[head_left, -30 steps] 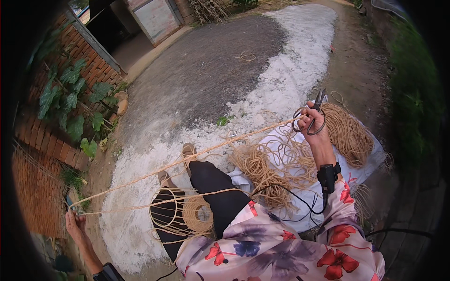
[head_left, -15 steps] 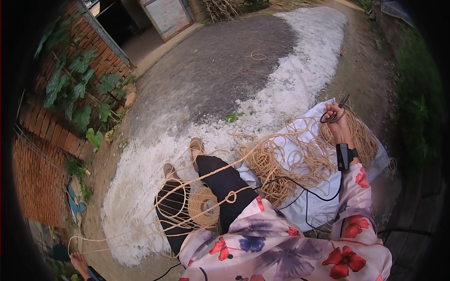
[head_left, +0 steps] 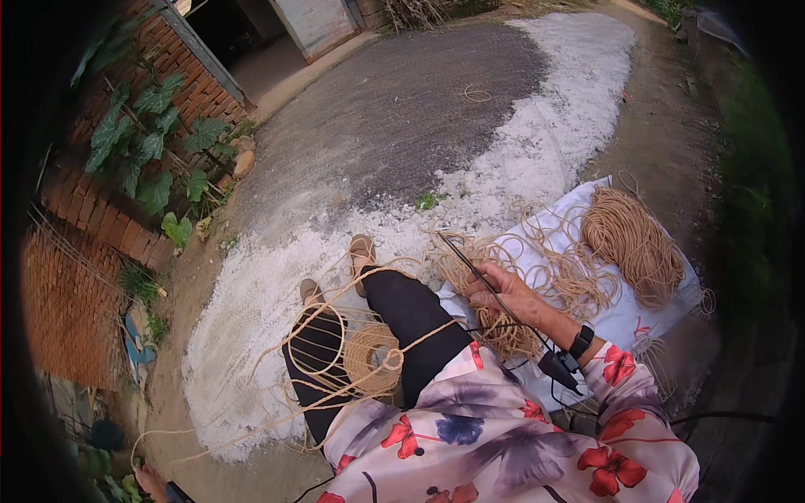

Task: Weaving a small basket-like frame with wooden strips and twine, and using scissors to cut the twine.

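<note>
My right hand (head_left: 495, 289) is closed around dark scissors (head_left: 457, 250), seen nearly edge-on, their narrow end pointing up and left. Below that hand lies a tangle of tan cord (head_left: 511, 334). At the lower left edge my left hand (head_left: 151, 482), partly cut off, pinches a strand of twisted cord (head_left: 243, 434) stretched toward my lap. Between my legs rests a partly woven basket (head_left: 369, 352) with a coiled round base. A pale hoop (head_left: 292, 335) and long spokes stand beside it over my left leg. One strand crosses my right thigh.
A white sheet (head_left: 549, 387) at the right bears a large cord bundle (head_left: 633, 243). Black cable runs by my right wrist. White gravel (head_left: 243, 335) and a dark ground patch (head_left: 394, 109) spread ahead. A brick wall (head_left: 71, 306) and leafy plants (head_left: 151, 147) line the left.
My right hand has come down and left with the scissors, from beside the cord bundle to over the tangled cord. My left hand has dropped slightly lower, still on the strand.
</note>
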`<state>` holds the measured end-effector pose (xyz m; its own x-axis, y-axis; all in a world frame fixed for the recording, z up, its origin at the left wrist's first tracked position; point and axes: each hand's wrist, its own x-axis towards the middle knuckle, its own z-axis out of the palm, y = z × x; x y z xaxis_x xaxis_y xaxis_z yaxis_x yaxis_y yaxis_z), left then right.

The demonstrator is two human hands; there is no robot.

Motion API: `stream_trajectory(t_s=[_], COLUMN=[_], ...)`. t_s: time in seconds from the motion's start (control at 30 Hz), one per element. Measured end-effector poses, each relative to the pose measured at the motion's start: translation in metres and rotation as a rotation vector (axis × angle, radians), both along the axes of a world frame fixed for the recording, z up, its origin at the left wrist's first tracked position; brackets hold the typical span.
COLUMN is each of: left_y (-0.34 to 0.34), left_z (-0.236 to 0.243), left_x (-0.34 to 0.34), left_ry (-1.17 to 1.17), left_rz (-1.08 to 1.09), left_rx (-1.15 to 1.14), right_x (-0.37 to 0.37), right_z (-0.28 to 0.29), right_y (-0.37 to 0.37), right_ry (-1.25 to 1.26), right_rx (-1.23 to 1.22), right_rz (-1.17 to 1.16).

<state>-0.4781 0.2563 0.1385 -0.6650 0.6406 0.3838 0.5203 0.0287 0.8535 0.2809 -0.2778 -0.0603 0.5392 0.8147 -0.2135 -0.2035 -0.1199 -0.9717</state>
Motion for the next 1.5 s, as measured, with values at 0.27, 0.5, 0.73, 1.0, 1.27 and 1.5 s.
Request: stream_trajectory(t_s=[0.27, 0.5, 0.73, 1.0, 1.27, 1.5], left_y=[-0.07, -0.058, -0.073, -0.051, -0.045, -0.037], left_z=[0.059, 0.018, -0.037, -0.056, -0.079, -0.084], left_x=[-0.084, -0.096, 0.017, -0.045, -0.064, -0.01], left_ry=[1.353, 1.603, 2.132, 2.416, 1.306, -0.351], left_rz=[-0.034, -0.054, -0.149, -0.077, -0.248, -0.306], left_rx=[-0.609, -0.987, -0.957, -0.773, -0.644, -0.362], right_x=[-0.075, 0.07, 0.197, 0.245, 0.27, 0.262], right_z=[0.007, 0.016, 0.108, 0.147, 0.191, 0.233], right_y=[0.056, 0.014, -0.084, -0.093, -0.092, -0.047], right_ry=[-1.071, -0.649, -0.327, -0.477, -0.815, -0.912], right_rx=[-0.029, -0.095, 0.079, -0.086, -0.134, 0.048], right_rz=[0.102, -0.598, -0.913, -0.924, -0.922, -0.86])
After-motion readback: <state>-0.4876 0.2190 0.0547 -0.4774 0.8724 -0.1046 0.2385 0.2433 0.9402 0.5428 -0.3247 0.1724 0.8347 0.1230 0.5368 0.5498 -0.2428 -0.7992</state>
